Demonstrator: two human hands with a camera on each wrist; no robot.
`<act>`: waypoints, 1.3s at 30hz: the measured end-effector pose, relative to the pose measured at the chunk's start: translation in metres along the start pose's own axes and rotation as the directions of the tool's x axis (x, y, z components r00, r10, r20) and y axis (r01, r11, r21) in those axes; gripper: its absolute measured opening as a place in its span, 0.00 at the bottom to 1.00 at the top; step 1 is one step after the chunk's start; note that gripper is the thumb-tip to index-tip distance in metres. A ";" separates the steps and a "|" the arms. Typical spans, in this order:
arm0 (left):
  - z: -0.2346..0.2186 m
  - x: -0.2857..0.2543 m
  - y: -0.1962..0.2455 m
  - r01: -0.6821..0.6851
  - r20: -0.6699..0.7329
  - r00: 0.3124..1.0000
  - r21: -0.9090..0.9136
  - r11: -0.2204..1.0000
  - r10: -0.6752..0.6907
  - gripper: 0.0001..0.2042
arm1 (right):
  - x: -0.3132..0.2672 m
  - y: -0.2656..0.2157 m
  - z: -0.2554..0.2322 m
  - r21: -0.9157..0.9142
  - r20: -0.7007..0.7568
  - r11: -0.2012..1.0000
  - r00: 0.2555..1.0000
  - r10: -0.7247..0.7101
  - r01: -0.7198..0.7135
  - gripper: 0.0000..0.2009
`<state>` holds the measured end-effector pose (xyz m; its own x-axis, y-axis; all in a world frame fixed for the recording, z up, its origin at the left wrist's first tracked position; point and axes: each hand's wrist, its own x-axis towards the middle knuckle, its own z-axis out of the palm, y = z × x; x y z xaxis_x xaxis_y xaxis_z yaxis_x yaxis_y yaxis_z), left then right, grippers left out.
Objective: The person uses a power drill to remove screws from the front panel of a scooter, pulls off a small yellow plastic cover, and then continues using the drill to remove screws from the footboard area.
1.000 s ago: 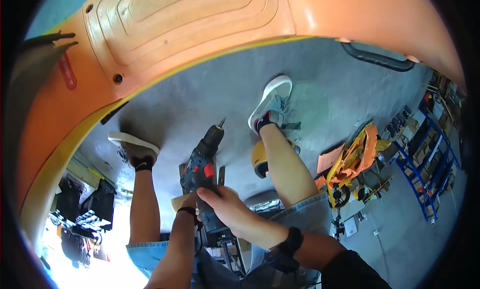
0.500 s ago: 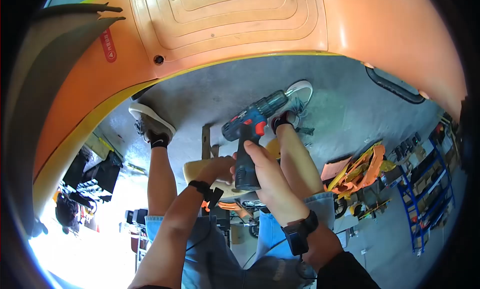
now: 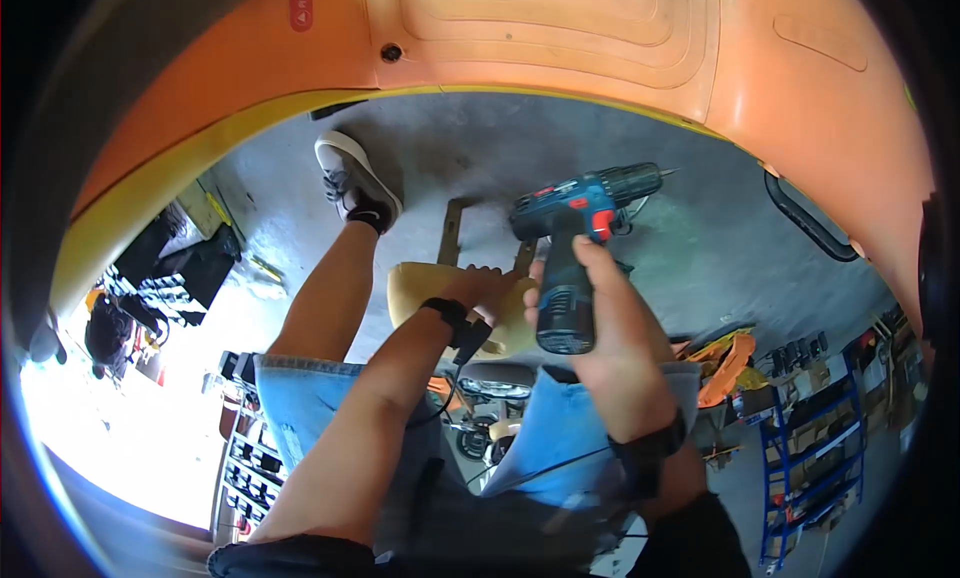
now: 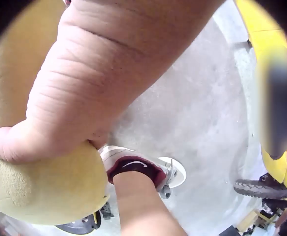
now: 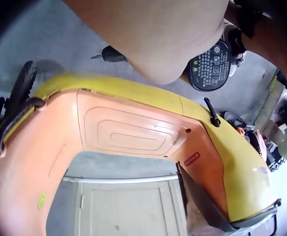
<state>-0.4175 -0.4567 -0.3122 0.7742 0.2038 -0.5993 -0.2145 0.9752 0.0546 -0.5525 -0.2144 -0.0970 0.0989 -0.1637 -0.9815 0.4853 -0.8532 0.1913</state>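
Observation:
My right hand [image 3: 590,288] grips the handle of a blue cordless drill [image 3: 585,196], whose bit points to the right, below the orange scooter panel [image 3: 560,38]. In the right wrist view the hand [image 5: 158,34] fills the top, with the drill's battery base [image 5: 210,66] and chuck [image 5: 111,54] showing beside it. My left hand [image 3: 492,286] grips the edge of a tan padded seat [image 3: 420,283] between my knees. Close up, the left hand [image 4: 84,98] curls over the seat's foam [image 4: 45,191].
A ribbed orange and yellow scooter body [image 5: 124,132] arches over the grey concrete floor [image 3: 480,148]. A black handle [image 3: 810,223] sits on its right side. Below are a shoe [image 3: 350,178], a blue rack [image 3: 810,448], orange parts [image 3: 730,363] and a tyre [image 4: 261,189].
The drill has swung from pointing up at the panel to pointing right, and moved right with my right hand. My left hand stays on the seat. The view has shifted.

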 end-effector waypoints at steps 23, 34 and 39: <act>-0.132 -0.171 0.052 0.048 -0.503 0.709 0.733 0.679 0.493 0.16 | 0.014 0.089 0.016 -0.178 0.585 0.910 0.784 -0.207 0.374 0.18; -0.009 -0.413 0.034 -0.137 -0.641 -0.106 0.767 0.627 0.760 0.15 | 0.056 0.076 -0.035 0.046 0.680 0.816 0.580 -0.448 0.576 0.21; 0.134 -0.452 -0.025 -0.449 -0.519 -0.389 0.828 0.336 0.761 0.13 | 0.057 0.074 -0.032 0.040 0.739 0.774 0.503 -0.448 0.632 0.20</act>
<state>-0.6823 -0.5618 0.0646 -0.7738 0.6178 -0.1400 0.0737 0.3074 0.9487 -0.4832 -0.2708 -0.1391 -0.8100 -0.0660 -0.5827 0.4034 -0.7838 -0.4720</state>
